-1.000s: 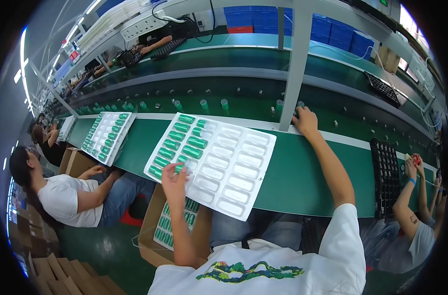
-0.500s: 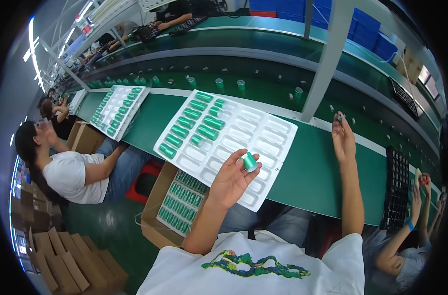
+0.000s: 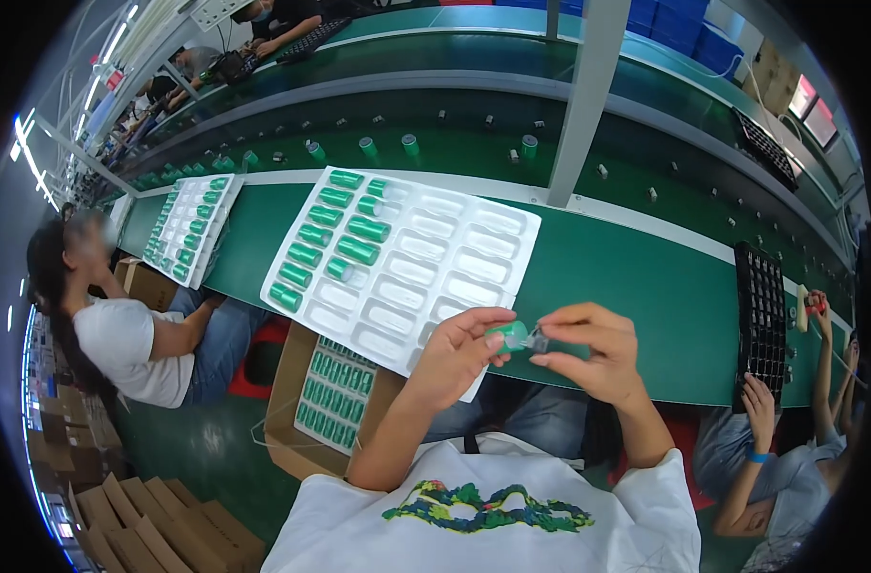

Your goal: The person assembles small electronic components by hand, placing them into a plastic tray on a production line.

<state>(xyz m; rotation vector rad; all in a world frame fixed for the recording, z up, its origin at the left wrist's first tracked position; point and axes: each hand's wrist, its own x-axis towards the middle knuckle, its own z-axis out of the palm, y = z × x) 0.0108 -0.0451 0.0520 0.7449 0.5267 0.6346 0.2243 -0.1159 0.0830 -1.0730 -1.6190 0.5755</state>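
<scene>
My left hand (image 3: 453, 358) is closed round a short green cylinder (image 3: 508, 333), held over the near edge of a white moulded tray (image 3: 528, 250). From the right, my right hand (image 3: 598, 351) pinches a small clear-and-dark piece (image 3: 537, 340) against the cylinder's open-looking end. Whether the piece is inside the cylinder or only touches it, I cannot tell. Green cylinders (image 3: 368, 227) fill the tray's left column and part of the second one. Its right-hand pockets hold nothing.
Beyond the tray, a dark green conveyor (image 3: 455, 158) carries upright green cylinders (image 3: 410, 144) and small pieces. A post (image 3: 588, 105) stands at its edge. Another tray (image 3: 192, 224) and a seated person (image 3: 135, 334) are left; a cardboard box (image 3: 287, 406) sits below. Right lies a black rack (image 3: 762, 325).
My right hand has come from beside the conveyor to the cylinder, bringing a small piece. My left hand has turned the cylinder toward it. The whole view has shifted.
</scene>
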